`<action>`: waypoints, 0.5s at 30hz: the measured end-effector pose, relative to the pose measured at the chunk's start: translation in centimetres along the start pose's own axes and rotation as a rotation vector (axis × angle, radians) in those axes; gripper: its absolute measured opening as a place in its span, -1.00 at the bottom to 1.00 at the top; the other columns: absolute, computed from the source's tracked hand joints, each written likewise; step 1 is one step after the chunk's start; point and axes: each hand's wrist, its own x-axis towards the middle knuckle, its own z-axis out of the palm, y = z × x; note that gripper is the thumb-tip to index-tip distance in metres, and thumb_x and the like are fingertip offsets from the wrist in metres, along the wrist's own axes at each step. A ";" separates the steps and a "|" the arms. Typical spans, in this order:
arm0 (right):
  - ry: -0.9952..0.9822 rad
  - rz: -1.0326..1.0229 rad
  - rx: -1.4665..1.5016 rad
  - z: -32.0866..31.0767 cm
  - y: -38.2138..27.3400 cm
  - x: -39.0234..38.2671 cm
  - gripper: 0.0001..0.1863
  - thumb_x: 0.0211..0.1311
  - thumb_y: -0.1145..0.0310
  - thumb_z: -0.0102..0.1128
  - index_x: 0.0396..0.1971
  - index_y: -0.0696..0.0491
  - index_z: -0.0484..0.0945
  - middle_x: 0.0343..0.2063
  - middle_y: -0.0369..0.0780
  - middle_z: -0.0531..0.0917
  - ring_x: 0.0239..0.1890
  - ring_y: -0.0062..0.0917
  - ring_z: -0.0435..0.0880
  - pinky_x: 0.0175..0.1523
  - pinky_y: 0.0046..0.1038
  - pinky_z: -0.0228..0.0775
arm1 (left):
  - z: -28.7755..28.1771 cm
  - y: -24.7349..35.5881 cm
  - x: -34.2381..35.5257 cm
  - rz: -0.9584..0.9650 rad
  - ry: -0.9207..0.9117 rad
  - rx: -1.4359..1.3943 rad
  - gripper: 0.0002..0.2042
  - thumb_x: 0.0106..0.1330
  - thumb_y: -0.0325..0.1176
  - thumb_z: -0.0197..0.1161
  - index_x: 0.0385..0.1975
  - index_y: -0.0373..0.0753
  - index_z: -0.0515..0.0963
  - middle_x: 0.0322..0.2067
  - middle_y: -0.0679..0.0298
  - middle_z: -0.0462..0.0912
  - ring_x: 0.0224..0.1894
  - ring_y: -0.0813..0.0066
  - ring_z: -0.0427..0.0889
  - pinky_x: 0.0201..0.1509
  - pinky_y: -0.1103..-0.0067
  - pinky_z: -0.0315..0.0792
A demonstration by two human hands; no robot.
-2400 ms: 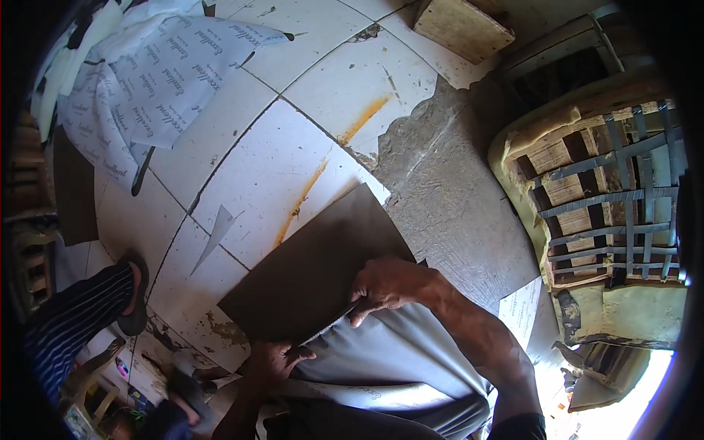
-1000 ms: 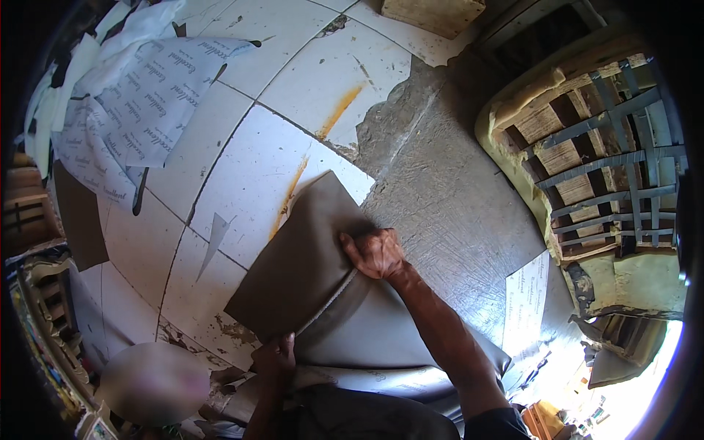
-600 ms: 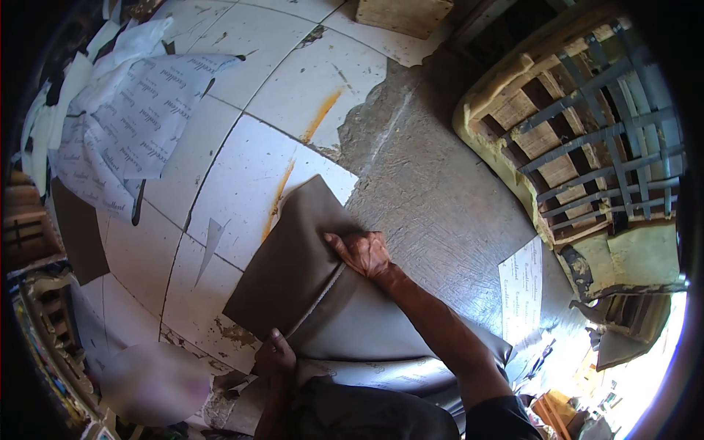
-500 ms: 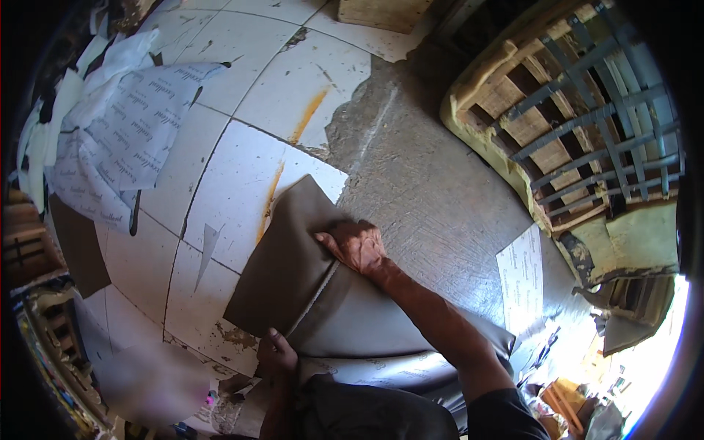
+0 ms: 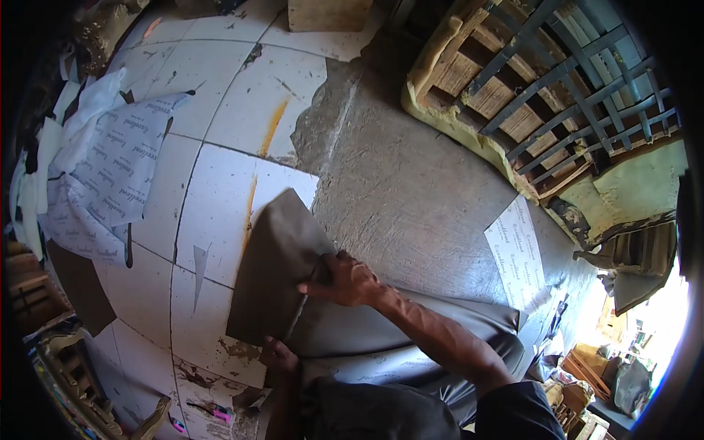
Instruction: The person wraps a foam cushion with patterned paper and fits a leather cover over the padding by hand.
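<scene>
A brown-grey sheet of leather-like upholstery material (image 5: 268,271) lies over my lap and the floor in front of me. A raised pale seam (image 5: 297,315) crosses it between my two hands. My right hand (image 5: 348,282) is closed on the far end of this seam, the thumb stretched along it. At the near end, my left hand (image 5: 280,357) is closed on the sheet's edge, its fingers partly hidden. Right of the seam the material runs under my right forearm, and its pale printed backing (image 5: 400,361) shows near my lap.
A wooden seat frame with woven dark straps and yellow foam (image 5: 513,110) stands at the far right. Printed white sheeting (image 5: 121,161) and a brown offcut (image 5: 81,286) lie at the left. A small pink-marked object (image 5: 220,412) sits at lower left. White tiles meet rough concrete (image 5: 411,191).
My right hand has moved nearer and slightly left along the seam, its thumb now on the seam. The left hand stays at the near end. The whole view has shifted a little.
</scene>
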 end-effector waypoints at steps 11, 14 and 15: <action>0.038 -0.130 0.088 1.0 2.2 2.0 0.08 0.05 -0.40 0.40 0.36 0.13 0.34 0.16 0.11 0.60 0.30 -0.01 0.54 0.34 -0.14 0.39 | -2.2 4.0 0.5 -0.425 -0.228 0.133 -0.52 0.60 -0.14 0.01 -0.44 -0.46 0.58 -0.54 -0.23 0.61 -0.53 -0.09 0.56 -0.43 0.22 0.36; 0.304 -0.437 0.109 2.7 2.5 2.6 -0.10 0.10 -0.18 0.51 0.28 0.13 0.41 0.08 0.10 0.61 0.16 0.02 0.62 0.23 -0.08 0.49 | 0.2 1.7 0.9 -0.331 0.356 0.174 -0.56 0.61 -0.13 -0.02 -0.37 -0.41 0.53 -0.62 -0.13 0.53 -0.57 -0.13 0.55 -0.50 0.17 0.31; 0.274 -0.455 0.101 2.4 0.6 1.7 -0.10 0.10 -0.18 0.51 0.28 0.13 0.41 0.08 0.10 0.61 0.16 0.02 0.62 0.23 -0.08 0.49 | -0.1 1.5 1.2 -0.357 0.372 0.190 -0.56 0.61 -0.13 -0.02 -0.37 -0.41 0.53 -0.62 -0.13 0.53 -0.57 -0.13 0.55 -0.50 0.17 0.31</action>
